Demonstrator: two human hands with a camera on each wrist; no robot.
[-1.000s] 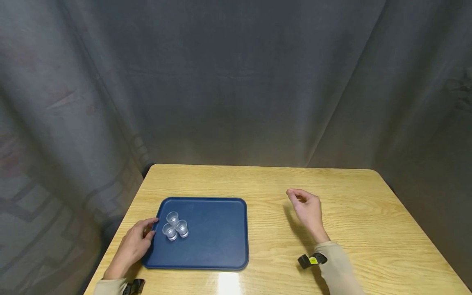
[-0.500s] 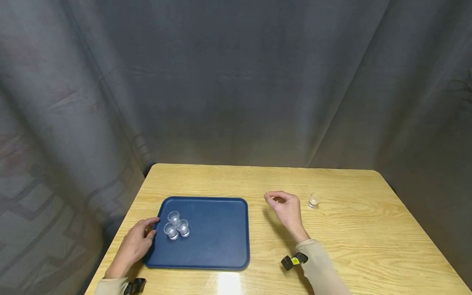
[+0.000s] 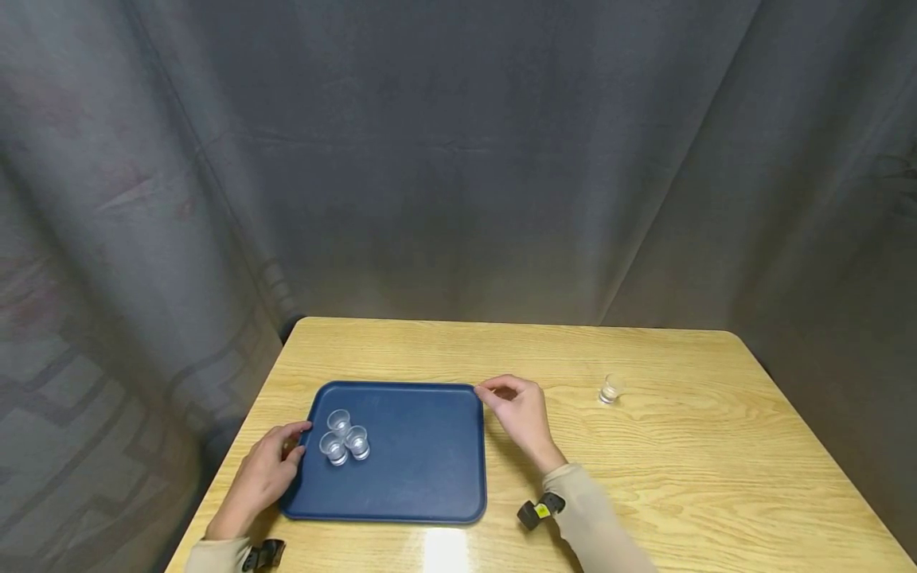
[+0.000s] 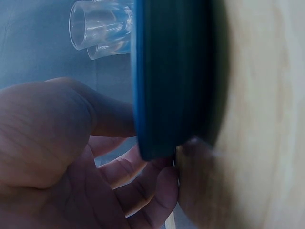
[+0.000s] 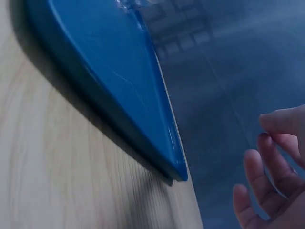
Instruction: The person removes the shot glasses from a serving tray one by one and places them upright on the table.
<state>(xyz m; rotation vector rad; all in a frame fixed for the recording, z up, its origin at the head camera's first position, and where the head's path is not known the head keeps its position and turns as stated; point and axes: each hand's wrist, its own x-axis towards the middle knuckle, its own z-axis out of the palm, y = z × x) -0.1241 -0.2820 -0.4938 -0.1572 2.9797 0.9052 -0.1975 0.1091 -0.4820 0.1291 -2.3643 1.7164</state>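
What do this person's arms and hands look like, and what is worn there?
The left hand and right hand are ungloved. Beige sleeves reach the wrists. A small black left device and right device are worn there; the right shows a yellow patch.

No legible text, numbers, signs or brands; just a yellow patch (image 3: 542, 510) on the black right wristband (image 3: 554, 503), too small to make out.

We have free passage across the blue tray (image 3: 423, 461) at lower centre, but three clear shot glasses (image 3: 349, 441) block its left part.
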